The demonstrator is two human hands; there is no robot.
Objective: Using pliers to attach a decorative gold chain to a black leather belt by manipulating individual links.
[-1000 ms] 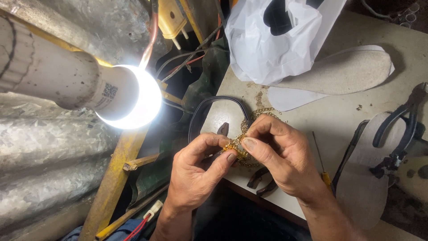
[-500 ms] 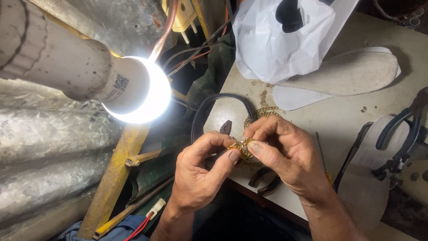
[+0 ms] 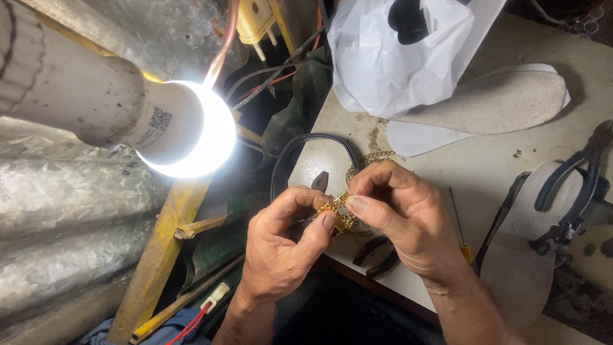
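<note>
Both my hands pinch gold chain (image 3: pixel 340 211) over tabletop (image 3: pixel 485 166) edge. Left hand (image 3: pixel 284 246) thumb-and-forefinger grip narrow on links; right hand (image 3: pixel 399 217), at 3 o'clock, same. Pliers (image 3: pixel 377 252) at 5 o'clock. Keep lamp (image 3: pixel 191 131) light on links; hold pinches close, slack low.

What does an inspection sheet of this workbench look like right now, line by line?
Surface: pale worktable, stained.
Job's things: gold chain pinched between both hands.
Clutter: white plastic bag, grey insole, strapped sandal, pliers, screwdriver.
Grippers: left hand and right hand both grip the chain.
Cables: black cable loop; wires by yellow plug.
Surroundings: lit lamp bulb, yellow frame.
</note>
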